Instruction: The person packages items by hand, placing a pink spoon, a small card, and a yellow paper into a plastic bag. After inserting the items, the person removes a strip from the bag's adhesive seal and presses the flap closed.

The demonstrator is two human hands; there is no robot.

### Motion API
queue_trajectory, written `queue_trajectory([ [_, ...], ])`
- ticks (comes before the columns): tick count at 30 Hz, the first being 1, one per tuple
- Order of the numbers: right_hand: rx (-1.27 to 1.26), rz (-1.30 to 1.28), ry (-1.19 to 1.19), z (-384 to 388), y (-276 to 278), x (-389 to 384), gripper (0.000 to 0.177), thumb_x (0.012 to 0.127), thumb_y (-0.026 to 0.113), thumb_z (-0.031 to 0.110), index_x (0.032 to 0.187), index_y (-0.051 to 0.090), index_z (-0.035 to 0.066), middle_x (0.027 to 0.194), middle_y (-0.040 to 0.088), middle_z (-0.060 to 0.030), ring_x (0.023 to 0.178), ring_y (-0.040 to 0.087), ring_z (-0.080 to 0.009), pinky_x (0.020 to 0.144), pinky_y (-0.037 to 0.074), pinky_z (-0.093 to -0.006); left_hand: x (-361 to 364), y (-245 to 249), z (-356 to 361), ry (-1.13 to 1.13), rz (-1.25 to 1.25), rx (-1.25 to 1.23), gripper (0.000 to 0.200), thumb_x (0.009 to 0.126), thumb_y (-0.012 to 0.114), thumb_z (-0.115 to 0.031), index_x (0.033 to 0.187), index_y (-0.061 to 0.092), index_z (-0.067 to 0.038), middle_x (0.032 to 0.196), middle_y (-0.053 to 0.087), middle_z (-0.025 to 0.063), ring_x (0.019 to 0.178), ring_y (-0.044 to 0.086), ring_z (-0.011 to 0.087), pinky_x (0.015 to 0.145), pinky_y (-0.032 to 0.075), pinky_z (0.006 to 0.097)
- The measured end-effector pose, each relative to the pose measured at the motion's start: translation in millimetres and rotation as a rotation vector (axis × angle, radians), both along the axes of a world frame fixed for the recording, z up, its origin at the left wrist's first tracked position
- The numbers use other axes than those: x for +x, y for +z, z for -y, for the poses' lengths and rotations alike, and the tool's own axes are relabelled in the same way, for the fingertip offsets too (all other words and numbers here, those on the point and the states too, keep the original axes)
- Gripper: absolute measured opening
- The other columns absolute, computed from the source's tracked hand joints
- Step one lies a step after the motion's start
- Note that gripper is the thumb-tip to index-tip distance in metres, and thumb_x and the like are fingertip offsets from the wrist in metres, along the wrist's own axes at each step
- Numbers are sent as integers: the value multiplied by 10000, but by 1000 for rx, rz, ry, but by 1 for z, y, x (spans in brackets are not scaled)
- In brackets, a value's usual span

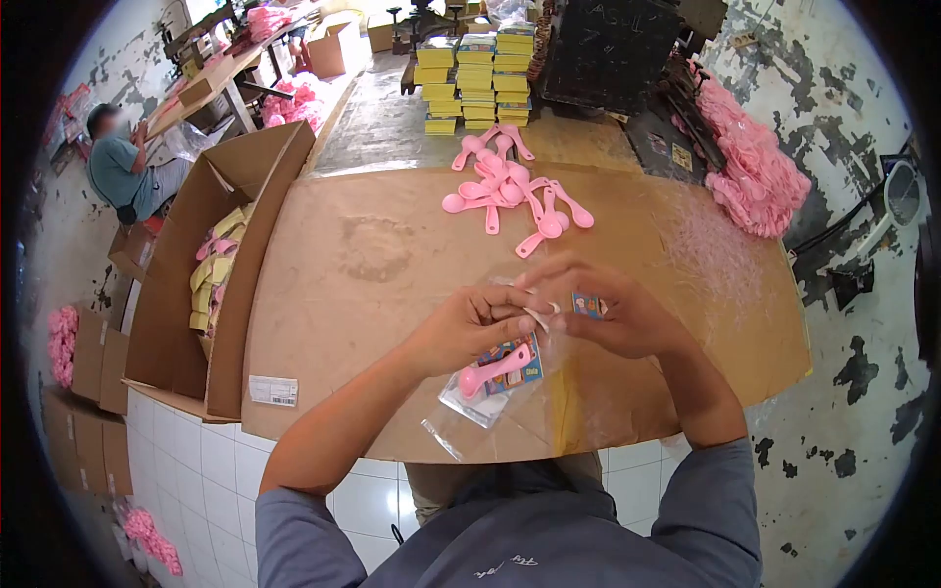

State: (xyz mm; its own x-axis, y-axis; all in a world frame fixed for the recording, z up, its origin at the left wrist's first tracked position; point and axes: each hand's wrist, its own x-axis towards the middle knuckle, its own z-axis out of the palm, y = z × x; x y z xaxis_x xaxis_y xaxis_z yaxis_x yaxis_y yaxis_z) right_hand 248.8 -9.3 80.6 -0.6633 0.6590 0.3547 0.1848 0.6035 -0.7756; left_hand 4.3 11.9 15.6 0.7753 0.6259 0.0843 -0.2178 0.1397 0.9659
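My left hand (469, 321) is closed in a pinch on a thin, whitish clear plastic bag (539, 318) above the table's front part. My right hand (618, 312), slightly blurred, has its fingers curled at the other side of this bag; whether they grip it is hard to make out. Just below my left hand, a pink measuring spoon (495, 370) lies over a blue printed card (529, 370) and clear plastic sleeves (477, 407). Part of another blue card (588, 305) shows by my right fingers. Farther forward lies a loose heap of pink spoons (510, 181).
Stacks of yellow-edged cards (475, 83) stand at the back, beside a dark metal box (610, 54). A large carton (167, 304) at left holds packed yellow and pink pieces. Pink items (755, 167) pile up at right. A seated person (127, 167) is far left.
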Motion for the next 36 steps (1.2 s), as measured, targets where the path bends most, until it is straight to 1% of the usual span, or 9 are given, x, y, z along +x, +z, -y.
queue_trajectory([
  [2,115,-40,16,3,13,-6,201,923,721,69,1123,712,69,1176,676,-93,1185,627,-275,1033,471,-433,-2,-3,0,-52,-19,4,337,1042,629,-153,1338,600,4,1228,708,93,1128,672,144,962,529,312],
  [6,562,173,-190,13,62,-14,140,883,745,32,1021,733,50,991,690,-74,985,678,-235,868,527,-389,7,15,17,249,69,184,420,1000,625,-80,1406,539,-13,1354,641,106,1250,610,186,1081,462,353],
  [8,440,147,-232,14,60,-14,150,878,754,46,1025,724,42,950,681,-81,895,677,-216,775,526,-354,4,13,14,233,84,164,480,968,620,-37,1436,515,-23,1400,611,102,1296,582,203,1122,429,366],
  [14,304,185,-376,20,64,-20,157,884,744,52,1034,708,26,857,667,-81,745,662,-189,651,518,-316,5,26,24,301,51,643,405,992,545,3,1397,548,13,1367,630,115,1271,601,195,1091,468,356],
  [21,291,119,-380,18,50,-24,179,893,740,52,1063,693,25,877,665,-79,721,654,-169,604,499,-296,8,20,25,375,58,323,304,1076,545,-98,1346,600,28,1198,718,142,1115,691,188,995,527,313],
  [24,366,12,-505,17,44,-30,191,872,744,47,1055,688,36,945,667,-79,797,667,-210,656,516,-340,5,26,27,400,-22,308,309,1066,564,-88,1347,595,37,1124,747,132,1066,704,167,959,538,302],
  [27,842,134,-527,7,32,-26,217,818,769,58,1020,690,72,1025,652,-67,948,660,-246,787,513,-391,3,25,25,458,-74,336,309,1045,594,-67,1331,596,49,1062,764,119,994,717,149,889,556,280],
  [30,944,287,-455,12,31,-39,238,773,781,104,989,681,91,1077,627,-69,1071,616,-266,907,469,-424,3,28,26,541,-110,456,306,1003,640,-42,1288,611,67,985,773,124,877,732,135,777,578,258],
  [36,1086,493,-470,7,17,-48,244,766,755,157,972,662,64,1060,610,-83,1083,593,-252,950,448,-411,3,19,26,659,-252,800,319,936,703,-39,1233,642,61,862,768,148,719,743,166,656,595,298],
])
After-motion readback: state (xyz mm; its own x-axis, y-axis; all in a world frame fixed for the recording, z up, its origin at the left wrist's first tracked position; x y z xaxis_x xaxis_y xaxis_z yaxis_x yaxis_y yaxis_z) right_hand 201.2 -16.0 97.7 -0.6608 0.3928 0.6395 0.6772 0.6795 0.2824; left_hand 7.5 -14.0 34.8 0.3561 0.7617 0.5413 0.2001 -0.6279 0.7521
